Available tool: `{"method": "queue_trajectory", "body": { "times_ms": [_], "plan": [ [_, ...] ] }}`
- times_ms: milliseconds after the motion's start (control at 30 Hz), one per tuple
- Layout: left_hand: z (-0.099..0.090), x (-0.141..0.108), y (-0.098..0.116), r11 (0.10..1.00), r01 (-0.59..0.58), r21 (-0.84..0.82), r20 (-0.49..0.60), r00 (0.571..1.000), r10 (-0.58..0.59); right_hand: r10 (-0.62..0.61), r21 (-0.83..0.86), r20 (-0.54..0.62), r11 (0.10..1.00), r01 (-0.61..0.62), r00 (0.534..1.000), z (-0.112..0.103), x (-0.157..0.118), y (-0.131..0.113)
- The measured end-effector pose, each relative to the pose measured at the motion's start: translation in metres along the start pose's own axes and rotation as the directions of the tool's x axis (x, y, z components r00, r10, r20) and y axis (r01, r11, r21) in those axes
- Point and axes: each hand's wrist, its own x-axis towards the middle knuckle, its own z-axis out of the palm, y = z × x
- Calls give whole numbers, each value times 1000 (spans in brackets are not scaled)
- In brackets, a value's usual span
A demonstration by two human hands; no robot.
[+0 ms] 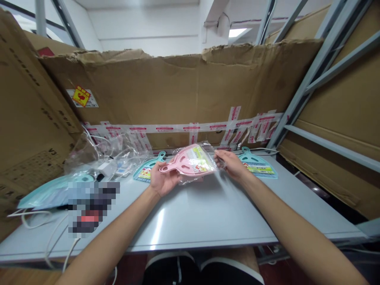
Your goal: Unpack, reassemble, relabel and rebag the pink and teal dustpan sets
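Above the middle of the table, a pink dustpan lies partly inside a clear plastic bag, with a printed card showing on it. My left hand is closed around the handle end from below. At the bag's other end, the fingers of my right hand pinch the plastic. Just behind my left hand rests a teal dustpan with a printed card. Another teal dustpan lies to the right, beyond my right wrist.
A further teal dustpan lies at the left, beside a pixelated object with white cables. Crumpled clear plastic and a small white box sit behind. Taped cardboard walls the back; a metal frame stands right.
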Motion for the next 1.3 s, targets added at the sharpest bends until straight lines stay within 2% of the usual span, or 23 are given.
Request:
{"method": "queue_trajectory", "body": {
  "times_ms": [133,267,367,533,733,833,933,1000,1100,1133,1200,1233,1300],
  "plan": [
    [1,0,0,999,-31,-11,1,1000,31,40,13,10,999,-40,999,0,0,1],
    [3,-1,2,996,-88,-1,-19,996,88,149,-18,155,989,-148,977,0,-6,-2],
    [4,-1,3,994,-107,7,-32,994,108,132,-31,204,991,-128,970,1,-8,-3],
    [2,1,2,994,-112,19,-9,994,112,58,-32,167,998,-53,984,-1,-5,-1],
    [0,2,0,995,-95,19,-11,995,95,84,-28,125,996,-81,989,-9,0,0],
    [0,-1,2,996,-80,36,-4,997,81,99,37,60,994,-102,993,-13,4,2],
    [-1,-5,4,997,-14,81,25,1000,12,100,100,-34,990,-96,994,-17,11,4],
    [-3,-7,4,990,74,123,68,994,-83,101,108,-98,990,-91,990,-20,15,4],
    [-8,-9,0,947,264,181,146,945,-292,119,23,-134,993,-117,984,-24,16,4],
    [-10,-9,-2,922,332,197,166,916,-365,150,-14,-99,988,-152,984,-25,15,2],
    [-12,-10,-6,866,445,229,187,853,-488,268,-61,71,963,-264,961,-24,9,-2],
    [-13,-10,-8,840,484,246,189,825,-532,332,-80,187,943,-322,925,-22,5,-5],
    [-15,-11,-12,800,528,284,188,788,-586,410,-131,395,911,-391,822,-16,-6,-11]
  ]
}}
